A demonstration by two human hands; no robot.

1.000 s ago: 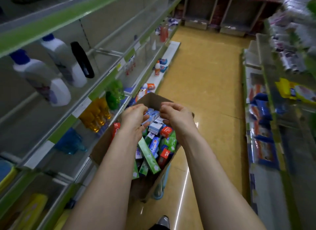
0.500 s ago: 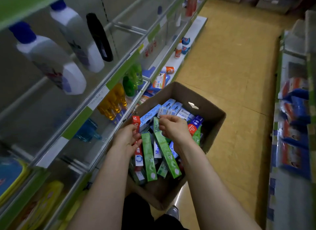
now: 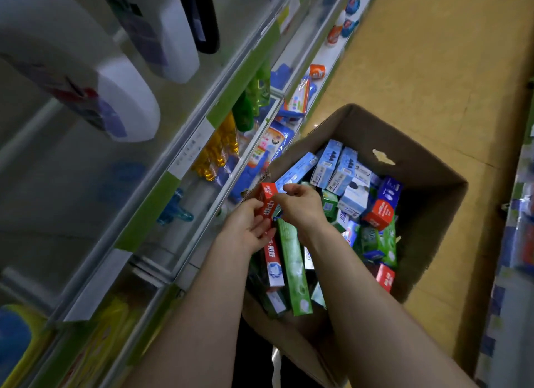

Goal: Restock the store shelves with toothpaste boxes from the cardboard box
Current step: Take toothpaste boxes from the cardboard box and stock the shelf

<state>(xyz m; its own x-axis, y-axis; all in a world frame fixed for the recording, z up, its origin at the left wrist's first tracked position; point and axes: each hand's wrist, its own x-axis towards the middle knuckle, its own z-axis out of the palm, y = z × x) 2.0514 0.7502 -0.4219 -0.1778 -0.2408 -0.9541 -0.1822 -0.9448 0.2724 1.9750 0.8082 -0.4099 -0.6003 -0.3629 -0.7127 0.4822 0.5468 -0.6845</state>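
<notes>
Shelves (image 3: 185, 162) on left carry white bottles (image 3: 124, 99), yellow bottles (image 3: 219, 151), green bottles (image 3: 251, 101), blue packets (image 3: 268, 148). Tan floor (image 3: 433, 70) under cardboard box (image 3: 427, 214); contact hidden.

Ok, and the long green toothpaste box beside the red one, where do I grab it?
The long green box lies face up atop the pile, its near end free by the near wall of the cardboard box, its far end under the right hand. So probably take the near end from above, pinching across its narrow long edges.
</notes>
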